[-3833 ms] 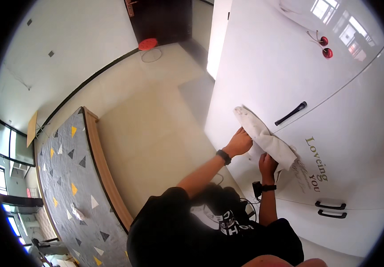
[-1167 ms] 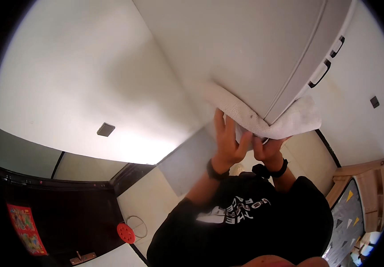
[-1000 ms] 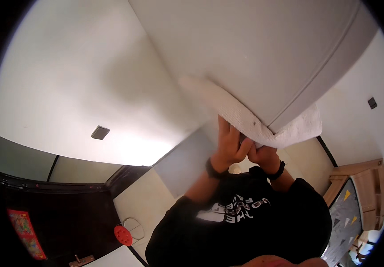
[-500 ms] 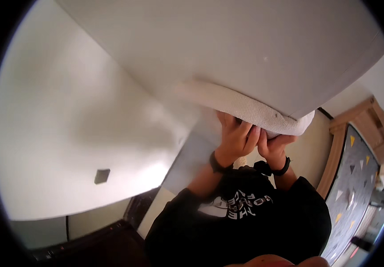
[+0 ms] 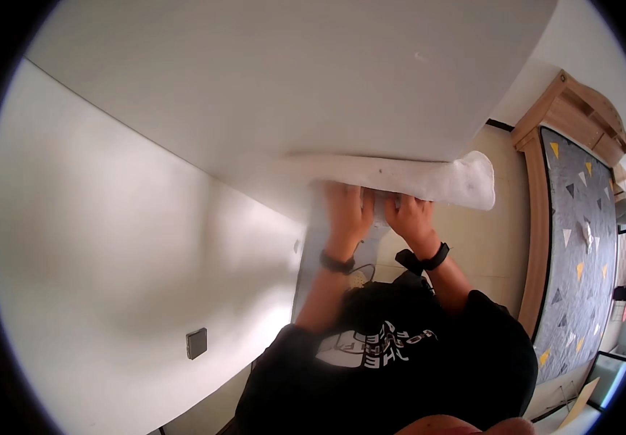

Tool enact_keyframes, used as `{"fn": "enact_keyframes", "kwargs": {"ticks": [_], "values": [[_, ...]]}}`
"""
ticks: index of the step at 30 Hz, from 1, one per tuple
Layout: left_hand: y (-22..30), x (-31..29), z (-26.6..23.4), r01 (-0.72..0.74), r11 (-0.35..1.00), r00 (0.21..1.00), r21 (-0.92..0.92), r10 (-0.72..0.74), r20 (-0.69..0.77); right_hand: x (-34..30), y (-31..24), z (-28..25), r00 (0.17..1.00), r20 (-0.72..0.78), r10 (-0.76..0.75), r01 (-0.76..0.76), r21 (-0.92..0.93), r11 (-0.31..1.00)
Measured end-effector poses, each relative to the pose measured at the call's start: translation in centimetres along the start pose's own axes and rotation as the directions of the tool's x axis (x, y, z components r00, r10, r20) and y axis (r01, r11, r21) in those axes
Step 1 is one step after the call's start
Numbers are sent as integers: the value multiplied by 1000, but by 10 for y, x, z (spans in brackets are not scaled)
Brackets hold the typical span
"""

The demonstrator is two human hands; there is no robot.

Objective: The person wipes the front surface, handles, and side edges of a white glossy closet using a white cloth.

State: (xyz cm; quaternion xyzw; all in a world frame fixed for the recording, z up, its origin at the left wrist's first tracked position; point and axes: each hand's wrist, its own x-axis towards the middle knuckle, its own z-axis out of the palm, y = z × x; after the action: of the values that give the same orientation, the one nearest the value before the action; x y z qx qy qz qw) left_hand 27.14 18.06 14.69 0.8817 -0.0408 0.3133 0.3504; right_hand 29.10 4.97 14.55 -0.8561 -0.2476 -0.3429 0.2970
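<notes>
A person's left hand (image 5: pixel 347 215) and right hand (image 5: pixel 412 216) are gripping the near edge of a white cloth (image 5: pixel 411 175), fingers curled closed and tips partly hidden. The cloth is stretching along the edge of a pale panel (image 5: pixel 313 87), while a patterned bed (image 5: pixel 564 272) is standing well apart, at right.

White cloth (image 5: pixel 414 174), long, folded, dark-specked, against a pale panel (image 5: pixel 327 87), rounded end past its corner
</notes>
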Motion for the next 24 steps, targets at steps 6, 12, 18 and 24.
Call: {"fn": "enact_keyframes", "kwargs": {"ticks": [6, 12, 18, 24], "values": [[1, -8, 4, 39, 993, 997, -115, -46, -60, 6, 4, -7, 999, -11, -50, 50, 33, 998], [31, 2, 10, -25, 992, 999, -120, 22, -26, 9, 40, -17, 973, 24, -230, 225, 121, 967], [33, 3, 29, -113, 985, 994, -134, 113, -13, 12, 57, -20, 967, 208, -150, 45, 436, 899], [25, -15, 45, 40, 989, 997, -145, -31, 64, 2, 59, -20, 921, 379, -88, -123, 498, 858]]}}
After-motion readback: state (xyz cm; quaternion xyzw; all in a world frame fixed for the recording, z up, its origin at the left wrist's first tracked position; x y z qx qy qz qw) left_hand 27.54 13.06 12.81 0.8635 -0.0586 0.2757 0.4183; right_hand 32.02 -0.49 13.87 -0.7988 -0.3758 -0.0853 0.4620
